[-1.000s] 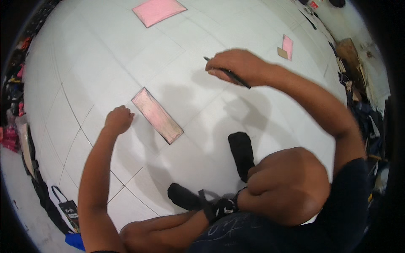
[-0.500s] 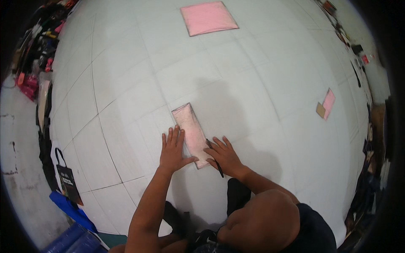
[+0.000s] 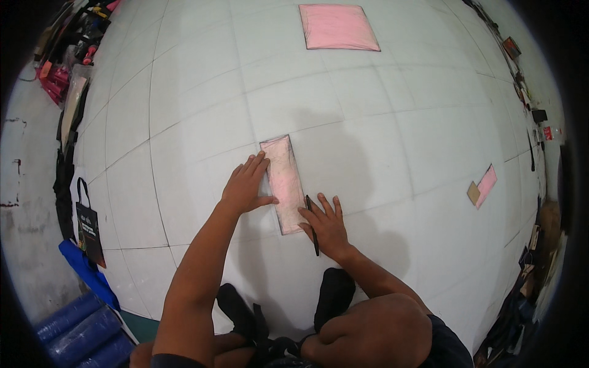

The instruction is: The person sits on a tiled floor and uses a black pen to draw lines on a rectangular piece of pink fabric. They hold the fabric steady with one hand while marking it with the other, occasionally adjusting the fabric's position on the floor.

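Observation:
A long, narrow pink rectangular piece [image 3: 284, 178] with dark outlined edges lies flat on the white surface in front of me. My left hand [image 3: 244, 185] is open along its left side, fingertips at the upper left edge and thumb on its left border lower down. At the lower right edge rests my right hand [image 3: 326, 228], a slim black pen [image 3: 313, 228] held between its thumb and fingers while the other fingers spread on the surface. The pen lies nearly parallel to the piece's right edge.
A larger pink square [image 3: 340, 27] lies at the far end. To the right are a small pink strip [image 3: 486, 186] and a tan piece [image 3: 473, 194]. Ruled lines cross the white surface. A black bag [image 3: 91, 233] and blue rolls [image 3: 80, 331] sit at left; clutter lines both sides.
My left hand has slid farther up the left edge of the narrow pink piece. My right hand stays by its lower right edge with the pen. The whole view has shifted and turned slightly.

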`<state>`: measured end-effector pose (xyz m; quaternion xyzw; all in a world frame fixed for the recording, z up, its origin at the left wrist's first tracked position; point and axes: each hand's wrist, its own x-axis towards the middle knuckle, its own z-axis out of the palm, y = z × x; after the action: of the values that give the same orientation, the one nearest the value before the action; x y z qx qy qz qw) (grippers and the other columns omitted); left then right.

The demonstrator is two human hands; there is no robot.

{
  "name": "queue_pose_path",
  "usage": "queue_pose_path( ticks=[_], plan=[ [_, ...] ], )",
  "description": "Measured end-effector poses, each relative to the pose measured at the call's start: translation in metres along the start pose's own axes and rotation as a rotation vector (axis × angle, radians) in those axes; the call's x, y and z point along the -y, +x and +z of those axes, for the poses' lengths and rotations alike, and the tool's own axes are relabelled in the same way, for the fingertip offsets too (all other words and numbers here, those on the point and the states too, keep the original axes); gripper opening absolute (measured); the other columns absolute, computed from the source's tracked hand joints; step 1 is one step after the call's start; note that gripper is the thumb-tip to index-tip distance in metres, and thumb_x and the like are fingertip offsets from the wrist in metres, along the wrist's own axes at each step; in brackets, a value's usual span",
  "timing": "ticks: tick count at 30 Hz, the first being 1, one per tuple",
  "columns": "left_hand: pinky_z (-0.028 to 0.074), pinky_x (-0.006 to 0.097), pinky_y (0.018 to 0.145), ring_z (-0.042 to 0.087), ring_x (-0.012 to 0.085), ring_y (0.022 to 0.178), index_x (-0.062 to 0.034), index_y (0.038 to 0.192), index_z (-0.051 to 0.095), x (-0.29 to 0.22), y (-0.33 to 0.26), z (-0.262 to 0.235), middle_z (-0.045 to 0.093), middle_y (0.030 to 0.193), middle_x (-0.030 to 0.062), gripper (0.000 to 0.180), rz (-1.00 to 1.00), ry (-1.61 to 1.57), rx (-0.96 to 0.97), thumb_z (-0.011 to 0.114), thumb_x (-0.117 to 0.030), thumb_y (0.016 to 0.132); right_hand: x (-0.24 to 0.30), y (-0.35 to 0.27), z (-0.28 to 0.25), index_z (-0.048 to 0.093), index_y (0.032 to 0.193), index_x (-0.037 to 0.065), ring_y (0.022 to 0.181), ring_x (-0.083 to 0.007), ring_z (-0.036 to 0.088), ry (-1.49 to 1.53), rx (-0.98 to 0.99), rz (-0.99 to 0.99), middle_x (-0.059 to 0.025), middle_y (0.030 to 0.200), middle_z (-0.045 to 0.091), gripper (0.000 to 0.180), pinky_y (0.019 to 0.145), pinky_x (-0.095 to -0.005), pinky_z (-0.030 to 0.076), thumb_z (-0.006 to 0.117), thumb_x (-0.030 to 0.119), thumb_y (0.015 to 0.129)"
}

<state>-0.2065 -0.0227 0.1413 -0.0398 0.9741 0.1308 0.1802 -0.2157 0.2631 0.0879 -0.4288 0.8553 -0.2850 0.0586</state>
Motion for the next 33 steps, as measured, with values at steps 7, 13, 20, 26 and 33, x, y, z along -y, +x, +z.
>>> queue_pose_path(
  ticks=[7,13,20,26,33],
  plan=[
    [0.035,0.051,0.122,0.032,0.0364,0.154,-0.0051,0.156,0.036,0.001,0.003,0.002,0.030,0.168,0.0146,0.115,0.007,-0.019,-0.023,0.088,-0.061,0.070,0.001,0.000,0.000,0.065,0.135,0.015,0.143,-0.0371,0.044,-0.019,-0.012,-0.003,-0.0108,0.137,0.063,0.042,0.121,-0.0649,0.023,0.072,0.028,0.096],
    [0.035,0.051,0.122,0.030,0.0354,0.155,-0.0035,0.157,0.034,0.002,0.005,0.003,0.028,0.169,0.0150,0.116,0.009,-0.029,-0.012,0.090,-0.057,0.071,0.001,-0.001,0.000,0.065,0.133,0.015,0.143,-0.0374,0.044,-0.024,-0.016,0.014,-0.0107,0.137,0.063,0.040,0.121,-0.0643,0.023,0.072,0.027,0.096],
    [0.034,0.051,0.123,0.028,0.0341,0.156,-0.0044,0.160,0.031,-0.002,0.006,-0.001,0.026,0.170,0.0144,0.118,-0.032,-0.003,0.034,0.089,-0.057,0.071,0.000,0.000,0.003,0.066,0.131,0.014,0.142,-0.0376,0.045,-0.033,-0.007,0.020,-0.0111,0.137,0.064,0.039,0.120,-0.0640,0.024,0.073,0.027,0.095],
    [0.030,0.051,0.126,0.023,0.0331,0.158,-0.0057,0.162,0.025,-0.003,0.005,-0.001,0.020,0.172,0.0129,0.128,-0.049,-0.007,0.083,0.090,-0.062,0.067,0.003,0.001,0.002,0.067,0.130,0.015,0.143,-0.0369,0.045,-0.048,-0.007,0.023,-0.0090,0.139,0.064,0.037,0.121,-0.0630,0.024,0.073,0.028,0.095],
    [0.026,0.051,0.128,0.017,0.0324,0.160,-0.0060,0.164,0.020,-0.008,0.005,-0.002,0.016,0.174,0.0121,0.142,-0.074,0.000,0.125,0.096,-0.060,0.057,0.004,0.001,0.001,0.067,0.129,0.018,0.142,-0.0375,0.046,-0.058,-0.013,-0.012,-0.0072,0.136,0.066,0.040,0.120,-0.0652,0.025,0.075,0.033,0.093]
  ],
)
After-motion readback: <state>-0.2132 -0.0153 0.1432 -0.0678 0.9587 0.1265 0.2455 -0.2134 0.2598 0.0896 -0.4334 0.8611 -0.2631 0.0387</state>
